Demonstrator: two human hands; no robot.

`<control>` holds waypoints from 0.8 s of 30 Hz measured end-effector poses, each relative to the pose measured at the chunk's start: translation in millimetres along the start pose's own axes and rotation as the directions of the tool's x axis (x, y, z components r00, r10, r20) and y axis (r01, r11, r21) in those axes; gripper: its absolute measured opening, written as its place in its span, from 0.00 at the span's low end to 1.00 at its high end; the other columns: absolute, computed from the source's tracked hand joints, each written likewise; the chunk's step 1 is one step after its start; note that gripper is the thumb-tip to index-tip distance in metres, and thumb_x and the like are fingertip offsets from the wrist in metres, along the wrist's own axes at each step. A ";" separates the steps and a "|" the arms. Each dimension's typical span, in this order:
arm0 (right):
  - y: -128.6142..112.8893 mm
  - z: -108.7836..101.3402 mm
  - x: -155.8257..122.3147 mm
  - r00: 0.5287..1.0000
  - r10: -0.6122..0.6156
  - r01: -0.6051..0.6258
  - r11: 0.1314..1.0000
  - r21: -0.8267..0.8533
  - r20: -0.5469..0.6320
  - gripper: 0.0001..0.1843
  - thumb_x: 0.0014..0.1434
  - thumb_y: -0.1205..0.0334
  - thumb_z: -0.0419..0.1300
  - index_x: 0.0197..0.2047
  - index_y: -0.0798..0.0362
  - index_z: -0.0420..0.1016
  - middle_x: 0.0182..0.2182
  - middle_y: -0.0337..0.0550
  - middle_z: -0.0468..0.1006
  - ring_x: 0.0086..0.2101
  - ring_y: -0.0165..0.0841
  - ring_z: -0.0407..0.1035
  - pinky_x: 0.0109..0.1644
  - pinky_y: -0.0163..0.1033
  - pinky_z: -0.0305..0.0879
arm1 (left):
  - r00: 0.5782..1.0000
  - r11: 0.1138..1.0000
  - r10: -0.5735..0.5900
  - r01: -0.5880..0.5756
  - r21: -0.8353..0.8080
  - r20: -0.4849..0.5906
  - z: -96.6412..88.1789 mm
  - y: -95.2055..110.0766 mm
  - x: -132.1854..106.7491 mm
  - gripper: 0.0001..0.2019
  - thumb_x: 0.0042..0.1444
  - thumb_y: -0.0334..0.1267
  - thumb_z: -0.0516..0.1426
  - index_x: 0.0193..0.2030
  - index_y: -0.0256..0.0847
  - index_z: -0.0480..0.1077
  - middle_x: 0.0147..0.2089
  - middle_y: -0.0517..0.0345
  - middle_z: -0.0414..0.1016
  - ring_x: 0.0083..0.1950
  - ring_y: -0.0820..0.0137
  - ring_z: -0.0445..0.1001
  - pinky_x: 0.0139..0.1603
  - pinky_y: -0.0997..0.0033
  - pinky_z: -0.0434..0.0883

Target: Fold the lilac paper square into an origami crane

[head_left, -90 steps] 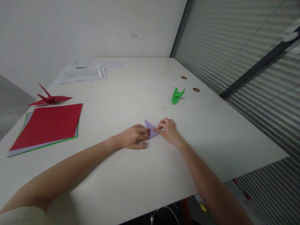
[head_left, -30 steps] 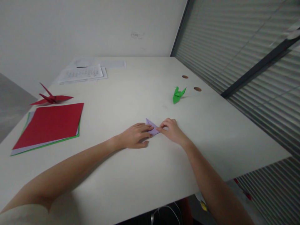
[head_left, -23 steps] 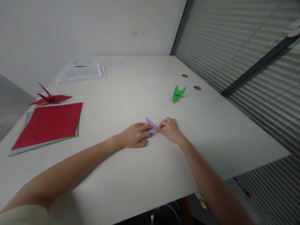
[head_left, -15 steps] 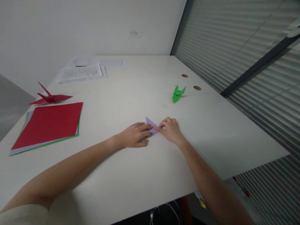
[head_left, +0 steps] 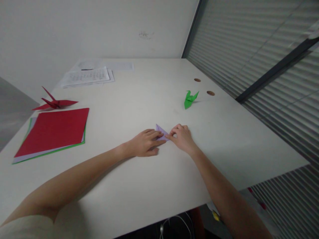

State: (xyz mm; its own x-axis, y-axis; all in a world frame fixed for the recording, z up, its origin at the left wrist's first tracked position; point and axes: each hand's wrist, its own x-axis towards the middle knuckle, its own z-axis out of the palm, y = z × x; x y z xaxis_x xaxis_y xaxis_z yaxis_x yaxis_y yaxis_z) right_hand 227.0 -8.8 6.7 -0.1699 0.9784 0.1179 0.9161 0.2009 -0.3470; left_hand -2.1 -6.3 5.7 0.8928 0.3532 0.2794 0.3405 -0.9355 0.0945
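A small folded piece of purple origami paper [head_left: 160, 129] lies on the white table between my hands, partly covered by fingers. My left hand [head_left: 147, 142] rests flat with its fingers stretched over the paper's left and lower part, pressing it down. At the paper's right corner, my right hand [head_left: 181, 137] has thumb and forefinger closed in a pinch on it.
Behind my right hand stands a green paper crane [head_left: 190, 99]. On the left are a red paper crane [head_left: 56, 104] and a stack of coloured paper [head_left: 54, 131], red on top. Written sheets [head_left: 87, 76] lie farther back. Window blinds [head_left: 261, 49] border the table's right side.
My left forefinger has stretched out to the right along the paper's lower edge. The right hand keeps its pinch at the corner. The whole view has shifted very slightly.
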 end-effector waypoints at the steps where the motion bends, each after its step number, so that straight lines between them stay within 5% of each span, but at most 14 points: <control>1: 0.5 0.1 0.2 1.000 0.001 -0.001 1.000 0.003 -0.001 0.18 0.60 0.45 0.60 0.28 0.48 0.77 0.39 0.47 0.74 0.44 0.44 0.63 0.49 0.49 0.59 | 1.000 1.000 0.000 0.000 0.005 0.006 0.1 0.0 -0.2 0.24 0.63 0.44 0.50 0.64 0.39 0.63 0.64 0.39 0.64 0.61 0.54 0.68 0.63 0.50 0.64; 8: 6.3 -3.0 -0.2 0.999 -0.036 0.035 0.999 0.038 0.012 0.17 0.56 0.43 0.62 0.30 0.48 0.76 0.38 0.46 0.72 0.44 0.42 0.64 0.52 0.48 0.58 | 1.000 1.000 -0.006 0.006 0.014 0.023 1.5 0.8 -2.0 0.25 0.64 0.45 0.50 0.65 0.38 0.61 0.66 0.38 0.61 0.64 0.53 0.65 0.65 0.49 0.62; 20: 16.5 -15.8 3.9 0.961 0.268 -0.263 0.962 -0.075 0.064 0.18 0.47 0.42 0.68 0.34 0.46 0.76 0.45 0.47 0.67 0.50 0.49 0.61 0.54 0.55 0.56 | 1.000 1.000 0.003 -0.003 -0.025 0.015 -1.4 -0.1 -1.6 0.22 0.64 0.43 0.50 0.63 0.38 0.65 0.65 0.39 0.64 0.64 0.54 0.65 0.65 0.49 0.62; 24: 26.2 -21.2 5.4 0.964 0.261 -0.260 0.965 -0.014 0.055 0.16 0.46 0.46 0.69 0.32 0.47 0.77 0.45 0.49 0.70 0.50 0.51 0.62 0.55 0.58 0.56 | 1.000 0.999 -0.008 0.008 -0.042 0.020 -2.1 -0.9 -4.0 0.22 0.64 0.43 0.50 0.62 0.39 0.66 0.66 0.39 0.63 0.64 0.55 0.65 0.66 0.50 0.61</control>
State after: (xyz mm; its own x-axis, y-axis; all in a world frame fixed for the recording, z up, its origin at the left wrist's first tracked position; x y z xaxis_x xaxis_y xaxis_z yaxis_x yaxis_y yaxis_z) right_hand 257.8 0.7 18.0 0.0548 0.9981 -0.0283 0.9337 -0.0613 -0.3528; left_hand -6.6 -6.9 6.5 0.8959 0.3605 0.2597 0.3353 -0.9321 0.1370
